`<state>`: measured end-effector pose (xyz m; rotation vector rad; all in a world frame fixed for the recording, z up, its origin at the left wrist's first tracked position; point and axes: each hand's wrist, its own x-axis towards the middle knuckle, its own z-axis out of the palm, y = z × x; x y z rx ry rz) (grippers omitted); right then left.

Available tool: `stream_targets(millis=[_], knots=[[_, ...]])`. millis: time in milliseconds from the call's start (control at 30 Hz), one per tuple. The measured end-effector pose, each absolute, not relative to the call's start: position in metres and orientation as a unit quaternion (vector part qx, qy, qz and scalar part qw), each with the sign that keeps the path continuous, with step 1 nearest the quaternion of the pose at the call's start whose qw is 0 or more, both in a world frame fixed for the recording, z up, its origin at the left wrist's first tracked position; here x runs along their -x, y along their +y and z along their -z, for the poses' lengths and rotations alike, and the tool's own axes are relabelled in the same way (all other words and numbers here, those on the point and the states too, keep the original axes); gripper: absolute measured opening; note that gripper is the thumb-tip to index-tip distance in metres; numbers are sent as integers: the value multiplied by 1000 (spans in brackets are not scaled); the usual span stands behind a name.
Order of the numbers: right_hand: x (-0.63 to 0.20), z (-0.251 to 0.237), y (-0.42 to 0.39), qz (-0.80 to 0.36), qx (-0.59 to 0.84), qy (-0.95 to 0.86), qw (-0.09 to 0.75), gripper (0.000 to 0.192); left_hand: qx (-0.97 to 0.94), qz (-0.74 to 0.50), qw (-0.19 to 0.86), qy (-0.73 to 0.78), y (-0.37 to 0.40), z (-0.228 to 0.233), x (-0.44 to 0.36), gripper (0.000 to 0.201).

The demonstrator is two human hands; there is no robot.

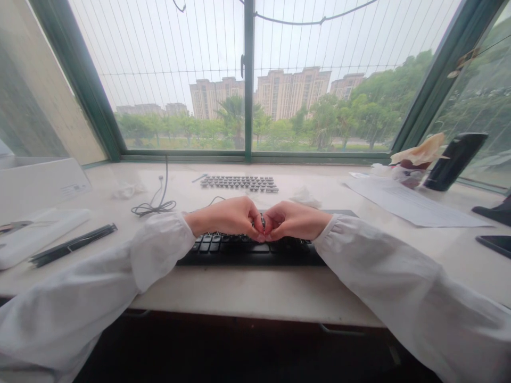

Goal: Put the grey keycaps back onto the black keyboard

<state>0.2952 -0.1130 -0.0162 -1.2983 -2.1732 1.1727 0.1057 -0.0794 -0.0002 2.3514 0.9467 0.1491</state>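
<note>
A black keyboard [255, 259] lies near the front of the white desk, several of its square keys showing left of centre. Over its middle, my left hand [228, 215] and my right hand [298, 219] meet fingertip to fingertip. Both are closed in a pinch, thumbs and forefingers pressed together. Anything between the fingertips is too small or hidden to name. Behind the keyboard, loose keycaps [239, 183] are laid out in rows on the desk. My hands cover part of the keyboard's key area.
A coiled cable [154, 207] and crumpled tissue [130, 190] lie back left, near a black folded umbrella-like item [74, 246] and a white box [43, 178]. Another tissue [305, 197] sits behind my right hand. Papers [415, 202], a dark upright object [455, 162] and a phone [495, 244] are right.
</note>
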Motion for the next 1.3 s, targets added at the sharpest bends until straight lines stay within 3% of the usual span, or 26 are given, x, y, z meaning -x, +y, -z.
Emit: stream_targets(millis=[367, 633, 800, 967, 1100, 1300], knots=[[-294, 14, -111, -416, 470, -762, 157, 17, -848, -44, 407, 336, -57, 14, -104, 34], [-295, 13, -106, -373, 485, -780, 130, 16, -875, 11, 362, 321, -55, 7, -114, 34], [-295, 14, -105, -395, 479, -772, 135, 19, -877, 10, 350, 329, -56, 6, -111, 45], [-310, 0, -102, -392, 486, -753, 208, 30, -861, -77, 367, 343, -55, -6, -95, 50], [-329, -11, -98, -300, 564, -708, 302, 35, -837, -184, 315, 408, -42, -12, -81, 49], [-338, -3, -90, -235, 628, -675, 308, 34, -849, -219, 243, 416, -26, -1, -76, 48]])
